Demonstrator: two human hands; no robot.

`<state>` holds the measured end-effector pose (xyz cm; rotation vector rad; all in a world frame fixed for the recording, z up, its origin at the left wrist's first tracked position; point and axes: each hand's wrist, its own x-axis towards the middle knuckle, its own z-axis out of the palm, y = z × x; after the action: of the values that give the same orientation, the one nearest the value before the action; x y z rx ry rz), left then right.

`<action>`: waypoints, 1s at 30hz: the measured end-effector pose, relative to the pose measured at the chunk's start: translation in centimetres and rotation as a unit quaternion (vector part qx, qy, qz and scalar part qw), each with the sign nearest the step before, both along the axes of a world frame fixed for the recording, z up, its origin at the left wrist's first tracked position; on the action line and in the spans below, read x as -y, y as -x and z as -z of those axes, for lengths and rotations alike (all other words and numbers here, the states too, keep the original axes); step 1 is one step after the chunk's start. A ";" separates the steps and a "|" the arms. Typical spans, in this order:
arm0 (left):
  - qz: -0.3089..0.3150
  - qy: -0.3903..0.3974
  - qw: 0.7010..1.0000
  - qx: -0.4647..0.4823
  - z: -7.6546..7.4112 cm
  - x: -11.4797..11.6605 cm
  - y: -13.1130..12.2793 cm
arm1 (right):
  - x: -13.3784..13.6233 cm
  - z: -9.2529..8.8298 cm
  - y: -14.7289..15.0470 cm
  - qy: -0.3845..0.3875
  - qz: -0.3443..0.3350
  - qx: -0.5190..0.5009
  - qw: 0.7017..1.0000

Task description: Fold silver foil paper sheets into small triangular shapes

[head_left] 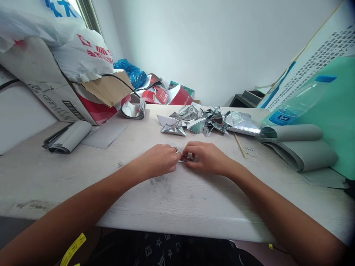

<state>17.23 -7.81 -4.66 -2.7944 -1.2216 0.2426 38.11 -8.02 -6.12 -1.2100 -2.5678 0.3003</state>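
Observation:
At the middle of the table, a small piece of folded silver foil paper (185, 159) lies low between my two hands, mostly covered by fingers. My left hand (162, 159) is closed on its left side, a ring on one finger. From the right, my right hand (208, 158) has its fingers curled and pinching the other side. Just beyond them is a pile of folded silver foil paper shapes (196, 123), pointed and shiny.
Grey paper stacks curl at the right (302, 147) and left (73, 136), near a flat grey sheet (107, 135). A foil roll (133, 109) sits by a carton (52, 88). A stick (240, 146), rubber bands (251, 151) and a plastic bottle (298, 101) are on the right.

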 end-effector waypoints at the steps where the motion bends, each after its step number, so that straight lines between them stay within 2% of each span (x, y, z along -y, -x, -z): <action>1: 0.002 0.000 1.000 0.003 0.0 0.0 0.0 | -0.1 0.1 0.0 -0.008 -0.012 0.008 1.000; 5: 0.003 0.003 1.000 0.022 -0.1 -0.2 0.1 | -0.6 0.5 -0.4 -0.029 -0.042 0.021 0.998; 14: -0.024 0.009 0.998 0.061 0.4 -0.4 0.3 | -0.2 -0.1 -0.1 -0.067 -0.039 0.098 0.992; 30: -0.045 0.011 0.998 0.046 0.2 -0.2 -0.2 | -0.7 0.6 -0.2 -0.082 -0.036 0.044 0.995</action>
<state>17.42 -7.63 -4.84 -2.8018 -1.3748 0.1338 38.31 -7.30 -6.71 -1.0973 -2.6559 0.0504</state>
